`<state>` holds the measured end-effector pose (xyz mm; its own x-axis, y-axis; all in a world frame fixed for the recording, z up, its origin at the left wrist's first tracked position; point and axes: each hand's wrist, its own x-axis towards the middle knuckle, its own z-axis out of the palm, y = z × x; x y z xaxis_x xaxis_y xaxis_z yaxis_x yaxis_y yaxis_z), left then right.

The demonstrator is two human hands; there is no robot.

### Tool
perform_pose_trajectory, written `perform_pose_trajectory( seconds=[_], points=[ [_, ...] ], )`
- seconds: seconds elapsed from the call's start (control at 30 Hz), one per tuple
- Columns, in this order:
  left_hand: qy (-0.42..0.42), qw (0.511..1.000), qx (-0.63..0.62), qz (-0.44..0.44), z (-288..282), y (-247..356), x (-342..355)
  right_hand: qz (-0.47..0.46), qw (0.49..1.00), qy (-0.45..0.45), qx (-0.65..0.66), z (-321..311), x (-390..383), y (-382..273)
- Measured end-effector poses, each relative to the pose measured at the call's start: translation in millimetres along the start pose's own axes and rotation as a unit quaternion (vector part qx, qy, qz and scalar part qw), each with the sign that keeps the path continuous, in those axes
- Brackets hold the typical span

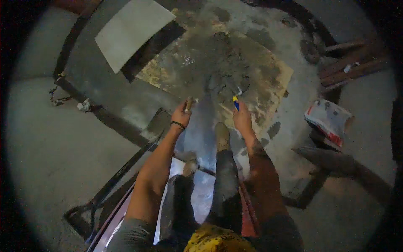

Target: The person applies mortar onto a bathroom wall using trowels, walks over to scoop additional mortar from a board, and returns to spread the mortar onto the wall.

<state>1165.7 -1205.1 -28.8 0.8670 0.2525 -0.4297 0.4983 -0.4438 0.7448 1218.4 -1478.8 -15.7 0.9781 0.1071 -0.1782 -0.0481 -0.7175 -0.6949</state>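
Note:
My left hand [180, 116], with a dark band at the wrist, is closed round a short wooden handle [189, 103]. What that handle belongs to is too dim to make out. To its right, my right hand [242, 119] grips a yellow-and-blue handle [236, 102] with a bent, light metal shank at its far end, like a trowel's; its blade does not show clearly against the mortar. Just beyond both hands lies a heap of wet grey mortar [228, 63] on a yellowish, smeared board [285, 75].
A pale rectangular panel [134, 33] sits at the far left. An opened white-and-red bag [329, 119] stands at the right, below some brown beams [352, 67]. A dark metal frame [121, 168] runs along the near left. My shoe [222, 136] is close behind the board.

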Motion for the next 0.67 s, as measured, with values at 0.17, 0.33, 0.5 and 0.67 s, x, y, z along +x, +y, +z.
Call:
perform_pose_trajectory(
  seconds=[0.17, 0.33, 0.5, 0.67],
  points=[
    [0.019, 0.998, 0.047, -0.030, 57.5, -13.1, 88.7, -0.098, 0.993, -0.043, -0.045, 79.3, 107.3, 63.6],
    [0.022, 0.992, 0.122, 0.008, 86.4, -39.0, 142.7, -0.010, 0.965, -0.194, -0.176, 136.8, 175.1, 49.2],
    [0.146, 0.982, 0.115, -0.021, 64.0, -67.2, 61.3, -0.128, 0.990, -0.046, -0.020, 107.6, 153.1, 54.9],
    [-0.067, 0.976, 0.067, -0.195, -17.6, -32.0, -191.8, 0.103, 0.898, -0.374, -0.206, -92.9, 47.4, 38.4]
  ],
)
